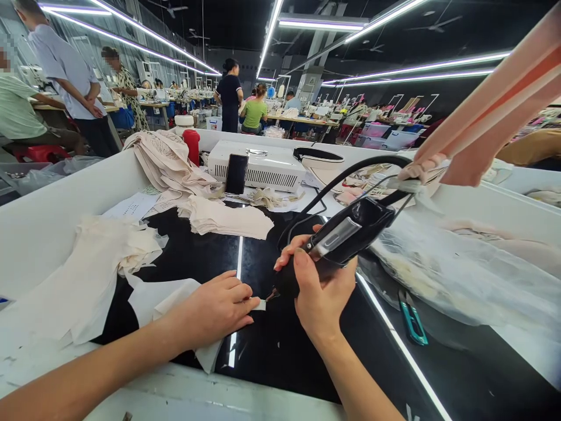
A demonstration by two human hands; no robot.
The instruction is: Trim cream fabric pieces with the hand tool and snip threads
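Observation:
My right hand (322,292) is wrapped round a black handheld tool (346,234) with a silver plate on its side and a thick cable at its back. Its narrow metal tip (273,294) points down and left, close to the end of a white fabric piece (169,295). On the black work surface (280,351), my left hand (223,307) presses this fabric with bent fingers, and a small end sticks out past the fingertips. A twisted pink cloth strip (486,105) is tied to the tool's cable end.
Cream fabric pieces are stacked on the left (83,275) and behind the hands (228,217). At the back are a white vented box (258,166) and a phone (236,173). Teal thread snips (412,318) lie right, near a clear plastic bag (464,275). People and sewing tables stand beyond.

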